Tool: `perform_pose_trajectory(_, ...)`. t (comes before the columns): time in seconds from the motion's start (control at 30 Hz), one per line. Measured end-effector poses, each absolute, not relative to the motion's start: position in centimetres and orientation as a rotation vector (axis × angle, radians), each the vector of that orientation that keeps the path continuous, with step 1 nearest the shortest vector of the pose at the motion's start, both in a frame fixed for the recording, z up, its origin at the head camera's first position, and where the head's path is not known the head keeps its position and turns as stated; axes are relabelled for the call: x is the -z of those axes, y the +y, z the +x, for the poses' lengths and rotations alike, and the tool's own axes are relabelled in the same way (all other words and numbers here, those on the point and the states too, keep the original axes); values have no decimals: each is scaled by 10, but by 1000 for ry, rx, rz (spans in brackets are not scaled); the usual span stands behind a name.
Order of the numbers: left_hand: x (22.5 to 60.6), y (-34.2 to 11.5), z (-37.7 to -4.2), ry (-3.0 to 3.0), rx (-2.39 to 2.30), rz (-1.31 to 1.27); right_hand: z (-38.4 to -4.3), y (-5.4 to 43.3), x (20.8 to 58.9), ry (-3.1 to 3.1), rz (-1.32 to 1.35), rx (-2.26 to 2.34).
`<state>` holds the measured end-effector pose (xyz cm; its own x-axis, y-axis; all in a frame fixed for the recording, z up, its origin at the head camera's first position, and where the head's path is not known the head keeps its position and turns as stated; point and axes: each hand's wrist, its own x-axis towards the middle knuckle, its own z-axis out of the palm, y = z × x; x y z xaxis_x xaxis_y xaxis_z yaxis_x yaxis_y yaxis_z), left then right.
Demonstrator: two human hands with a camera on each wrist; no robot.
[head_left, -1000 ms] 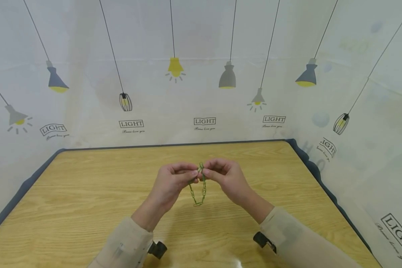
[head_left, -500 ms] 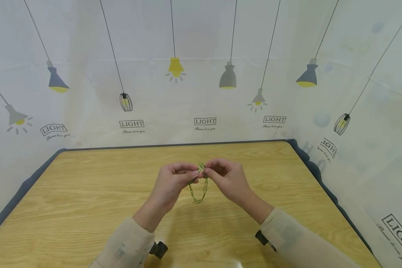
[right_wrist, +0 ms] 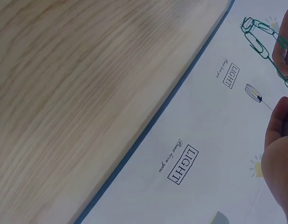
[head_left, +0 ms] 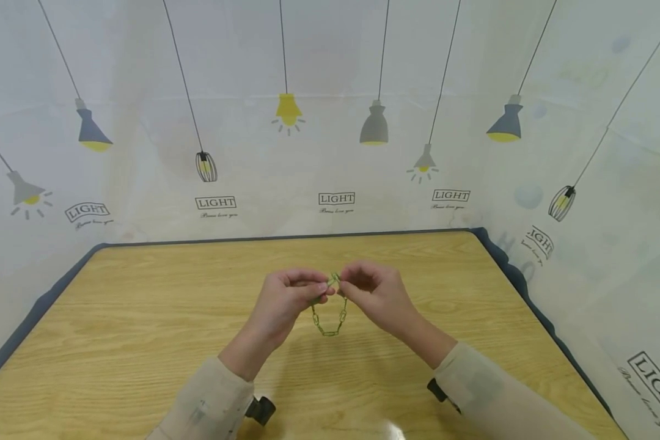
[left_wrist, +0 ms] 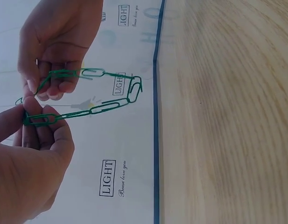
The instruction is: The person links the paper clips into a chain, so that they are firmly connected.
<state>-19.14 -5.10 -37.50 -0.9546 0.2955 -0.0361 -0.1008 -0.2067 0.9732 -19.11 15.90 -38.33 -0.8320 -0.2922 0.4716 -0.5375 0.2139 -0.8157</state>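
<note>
A chain of green paper clips hangs in a loop below both hands, over the table. My left hand pinches one end of it between thumb and fingers. Close on the right, my right hand pinches the other end, its fingertips right beside the left ones. In the left wrist view the linked paper clips show plainly, running from one hand round to the other. The right wrist view catches the bottom of the loop at its upper right. Fingers partly hide the clips at the top.
The wooden table has a dark blue edge strip along its back. Behind it rises a pale wall covering printed with lamps and the word LIGHT. Black camera mounts sit under the sleeves.
My right hand has moved slightly to the right, away from the left hand. The hanging loop of paper clips has widened. My left hand has barely moved.
</note>
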Motion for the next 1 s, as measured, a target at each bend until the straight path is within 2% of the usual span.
perform_pose_trajectory(0.47, 380, -46, -193, 1841, -2089, 313, -186, 190, 382, -2563, 793, -1618)
perform_pose_trajectory(0.8, 380, -46, -195, 1840, -2036, 330, -189, 209, 387, -2555, 960, -2033)
perform_pose_trajectory(1.0, 378, -47, -195, 1766, -2124, 289, -187, 205, 391, -2570, 1069, -1651)
